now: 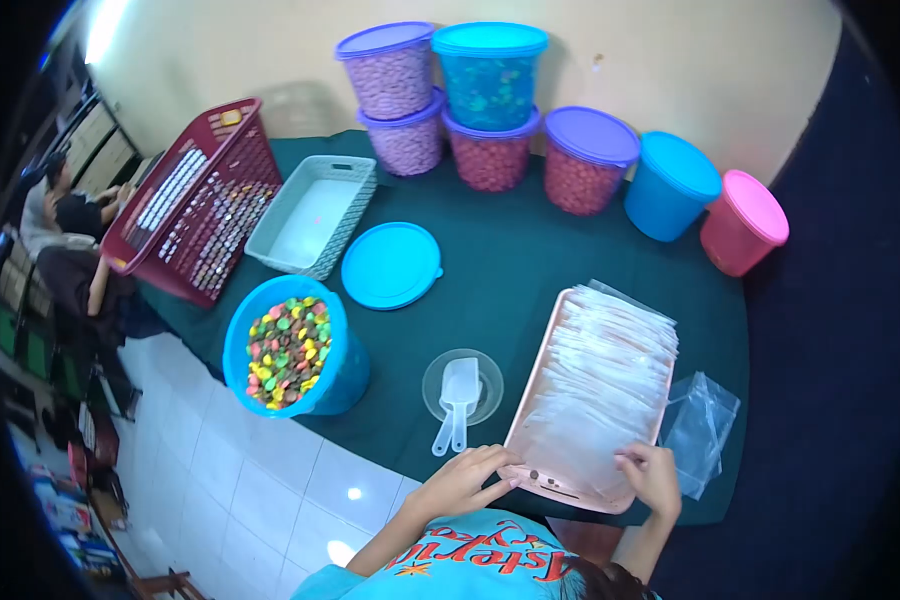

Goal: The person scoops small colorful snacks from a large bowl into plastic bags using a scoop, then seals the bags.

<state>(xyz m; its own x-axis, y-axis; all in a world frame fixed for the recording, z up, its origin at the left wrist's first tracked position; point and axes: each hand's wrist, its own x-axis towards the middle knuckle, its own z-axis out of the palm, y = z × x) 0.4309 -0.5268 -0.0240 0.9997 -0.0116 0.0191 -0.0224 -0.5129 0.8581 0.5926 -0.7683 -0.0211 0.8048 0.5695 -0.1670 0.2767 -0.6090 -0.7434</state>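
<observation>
My left hand (467, 482) is at the near left corner of a pale pink tray (532, 385), thumb and fingers closed at its rim. Over the tray's near right side, my right hand (654, 477) has its fingers pinched together at the edge of a clear plastic bag (575, 440). A long overlapping row of flat plastic bags (610, 345) fills the tray. More clear bags (700, 435) lie on the cloth just right of it. Left of the tray, two translucent scoops (460, 385) rest in a clear round bowl (432, 390).
A blue tub (345, 365) of colourful candies stands at the table's left edge, near a blue lid (392, 265). Behind are a grey-green basket (315, 215) and a maroon crate (195, 215). Several lidded tubs (585, 175) line the wall. Other people (65, 235) sit far left.
</observation>
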